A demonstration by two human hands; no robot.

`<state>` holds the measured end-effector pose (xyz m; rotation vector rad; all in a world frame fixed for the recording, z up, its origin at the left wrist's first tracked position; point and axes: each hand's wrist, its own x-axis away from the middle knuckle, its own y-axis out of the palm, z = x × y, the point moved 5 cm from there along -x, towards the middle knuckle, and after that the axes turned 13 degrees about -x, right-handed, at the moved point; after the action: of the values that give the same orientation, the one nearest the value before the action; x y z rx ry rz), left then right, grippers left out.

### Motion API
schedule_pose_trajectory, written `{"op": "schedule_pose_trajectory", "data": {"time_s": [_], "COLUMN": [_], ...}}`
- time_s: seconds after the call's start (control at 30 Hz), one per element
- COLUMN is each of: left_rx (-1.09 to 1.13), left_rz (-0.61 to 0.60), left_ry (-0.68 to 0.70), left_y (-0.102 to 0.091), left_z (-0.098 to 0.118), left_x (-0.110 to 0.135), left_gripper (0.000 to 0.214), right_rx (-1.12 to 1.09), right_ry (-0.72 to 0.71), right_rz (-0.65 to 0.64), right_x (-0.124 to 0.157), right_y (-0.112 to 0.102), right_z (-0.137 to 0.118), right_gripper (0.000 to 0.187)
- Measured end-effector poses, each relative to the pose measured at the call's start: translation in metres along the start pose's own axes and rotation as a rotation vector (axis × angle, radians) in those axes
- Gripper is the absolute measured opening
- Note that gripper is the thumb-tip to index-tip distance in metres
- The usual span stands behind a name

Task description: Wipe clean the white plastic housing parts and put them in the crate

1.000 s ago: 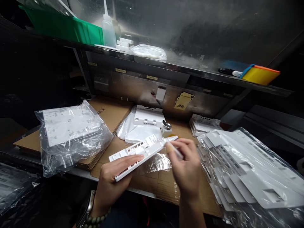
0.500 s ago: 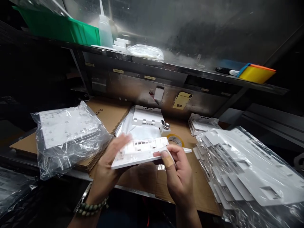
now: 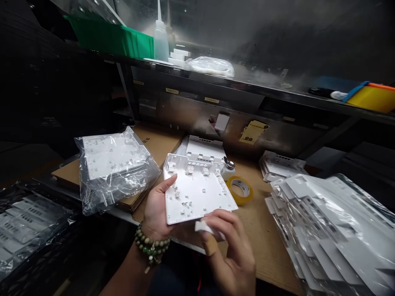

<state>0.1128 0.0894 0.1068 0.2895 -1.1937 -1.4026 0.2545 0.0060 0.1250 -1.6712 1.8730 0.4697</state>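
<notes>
Yellow bin [image 3: 375,98] cut off at right edge.

The plastic panel [image 3: 197,193] is the landmark, held above the near edge of the surface [image 3: 259,242]. The left hand [image 3: 159,207] lies under the panel's left side; the right hand [image 3: 230,242] is at its near edge. A bagged stack of panels [image 3: 114,168] lies to the panel's left on cardboard sheets [image 3: 154,139]. A tape roll [image 3: 240,189] lies just right of the panel, and farther right a large heap of bagged parts [image 3: 327,230]. Behind the panel sits another housing [image 3: 205,148], and behind the heap a small stack of parts [image 3: 280,164]. Above and behind runs a shelf [image 3: 247,84], carrying a bin [image 3: 111,39] and a bottle [image 3: 160,39].
</notes>
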Motion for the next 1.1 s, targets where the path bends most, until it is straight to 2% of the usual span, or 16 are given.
{"op": "schedule_pose_trajectory", "data": {"time_s": [0.07,0.17,0.27,0.37,0.53,0.6,0.67,0.8,0.87,0.9,0.97,1.03,1.1], "left_rx": [0.026,0.041,0.022,0.002,0.022,0.036,0.056,0.108,0.119,0.118,0.098,0.060,0.023], "left_rz": [-0.058,-0.094,-0.076,-0.066,-0.103,-0.125,-0.197,-0.500,-0.624,-0.648,-0.613,-0.516,-0.429], "left_ry": [0.021,0.057,0.138,0.207,0.165,0.117,0.090,0.114,0.114,0.121,0.141,0.157,0.157], "left_y": [0.010,0.017,0.015,0.013,0.012,0.006,-0.003,-0.023,-0.032,-0.036,-0.042,-0.045,-0.044], "left_z": [-0.005,-0.009,-0.005,-0.003,-0.006,-0.003,0.006,0.031,0.038,0.041,0.042,0.041,0.038], "left_x": [0.003,0.007,0.008,0.007,0.006,0.004,0.002,0.003,0.004,0.004,0.003,0.003,0.005], "left_gripper": [0.060,0.057,0.054,0.057,0.062,0.061,0.059,0.065,0.066,0.064,0.058,0.054,0.053], "right_rx": [0.075,0.110,0.137,0.154,0.174,0.192,0.216,0.322,0.371,0.379,0.370,0.353,0.350], "right_ry": [-0.126,-0.179,-0.183,-0.194,-0.271,-0.252,-0.177,-0.071,-0.071,-0.067,-0.049,-0.017,-0.002], "right_rz": [-0.053,-0.099,-0.144,-0.121,-0.128,-0.136,-0.073,0.223,0.305,0.310,0.249,0.168,0.144], "right_x": [-0.003,-0.006,-0.006,-0.006,-0.002,0.000,0.000,-0.002,-0.002,-0.002,-0.003,-0.004,-0.002], "right_y": [0.013,0.026,0.028,0.026,0.032,0.024,0.001,-0.066,-0.087,-0.091,-0.090,-0.082,-0.078], "right_z": [-0.013,-0.019,-0.018,-0.019,-0.024,-0.018,-0.004,0.020,0.024,0.025,0.026,0.028,0.029], "right_gripper": [0.022,0.020,0.019,0.019,0.016,0.017,0.019,0.018,0.017,0.017,0.018,0.020,0.022]}}
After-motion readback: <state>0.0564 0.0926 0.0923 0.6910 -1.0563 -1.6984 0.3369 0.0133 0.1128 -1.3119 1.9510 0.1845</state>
